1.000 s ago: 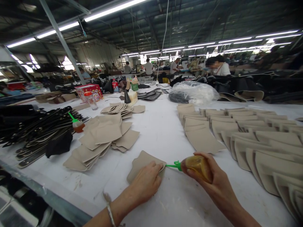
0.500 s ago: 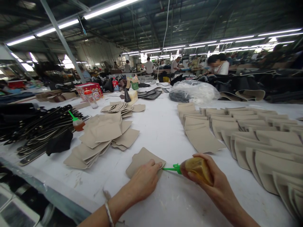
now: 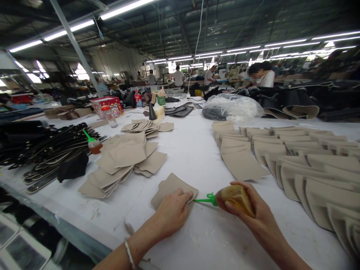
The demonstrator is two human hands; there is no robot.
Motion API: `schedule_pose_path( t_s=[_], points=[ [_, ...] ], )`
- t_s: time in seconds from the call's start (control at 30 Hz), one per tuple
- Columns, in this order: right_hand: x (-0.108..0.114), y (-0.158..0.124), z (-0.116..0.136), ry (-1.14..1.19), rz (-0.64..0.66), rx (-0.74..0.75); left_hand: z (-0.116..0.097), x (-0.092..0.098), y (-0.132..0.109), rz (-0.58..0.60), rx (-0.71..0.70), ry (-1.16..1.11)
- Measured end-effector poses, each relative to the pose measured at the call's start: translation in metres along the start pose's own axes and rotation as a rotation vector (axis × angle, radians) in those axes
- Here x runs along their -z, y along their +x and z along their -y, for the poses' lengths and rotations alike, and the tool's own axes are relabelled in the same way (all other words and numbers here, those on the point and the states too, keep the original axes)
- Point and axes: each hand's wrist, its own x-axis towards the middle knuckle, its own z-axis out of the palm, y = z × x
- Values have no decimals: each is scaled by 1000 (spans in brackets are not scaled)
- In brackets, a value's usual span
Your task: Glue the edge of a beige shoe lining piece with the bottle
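Observation:
A beige leather-like piece [image 3: 168, 185] lies on the white table in front of me. My left hand [image 3: 174, 210] is on its right corner, thumb and fingers pinching the edge. In my right hand [image 3: 257, 208] is a squeeze bottle [image 3: 234, 198] of amber liquid, tipped sideways, its green nozzle pointing left. The nozzle tip meets the edge of the piece by my left fingertips; whether liquid is coming out is too small to tell. Left of the piece is a loose pile of similar beige pieces [image 3: 129, 150]. Rows of overlapping beige pieces [image 3: 317, 176] spread over the right side.
A second green-tipped bottle [image 3: 94, 144] stands beside black straps [image 3: 56, 150] at the left. Farther back are a clear jar with a red lid [image 3: 109, 116], a red box [image 3: 112, 103] and a plastic-wrapped bundle [image 3: 232, 108]. Several people work in the background.
Both hands, the bottle and the beige piece keep nearly the same places relative to each other. The whole view has shifted slightly.

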Motion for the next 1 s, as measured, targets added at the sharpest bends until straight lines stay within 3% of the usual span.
schedule_pose_path(
  t_s=[0.1,0.23,0.4,1.0],
  points=[
    [-2,-3,4,0,-8,-12,-1,1,-2,3,18,2],
    [-5,-12,4,27,102,-6,-2,2,-4,7,25,-7],
    [-6,-17,1,-10,32,-5,0,1,-4,1,8,-33],
    [-13,-32,6,24,72,-17,3,-5,-9,-46,-4,-91]
  ],
)
